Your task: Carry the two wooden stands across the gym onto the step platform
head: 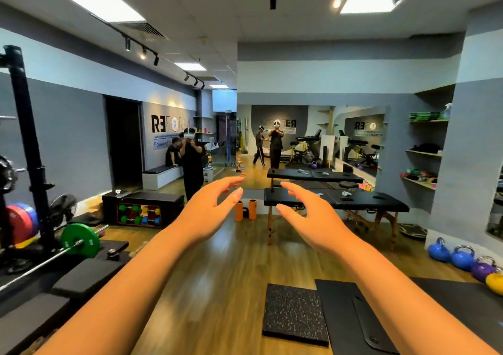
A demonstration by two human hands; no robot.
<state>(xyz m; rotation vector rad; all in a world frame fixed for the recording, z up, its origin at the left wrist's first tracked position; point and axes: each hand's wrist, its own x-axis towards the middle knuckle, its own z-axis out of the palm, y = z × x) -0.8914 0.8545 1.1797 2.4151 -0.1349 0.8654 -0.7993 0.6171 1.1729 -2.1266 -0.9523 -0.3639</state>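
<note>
Both hands are raised ahead of the person, empty. The left hand point(215, 205) has its fingers spread and lightly curved; the right hand point(307, 213) likewise, palms facing each other with a gap between. Neither touches anything. No wooden stand can be identified with certainty in this view, nor the step platform; a speckled mat point(295, 314) lies on the floor near the person, and massage tables point(337, 201) stand beyond. Judged from this, nothing is being carried, so the carrying remains to be done.

Floor point(239, 273): wood planks, glossy.
Mat tile point(295, 314): speckled rubber, rough.
Massage table point(367, 201): black vinyl, smooth.
</note>
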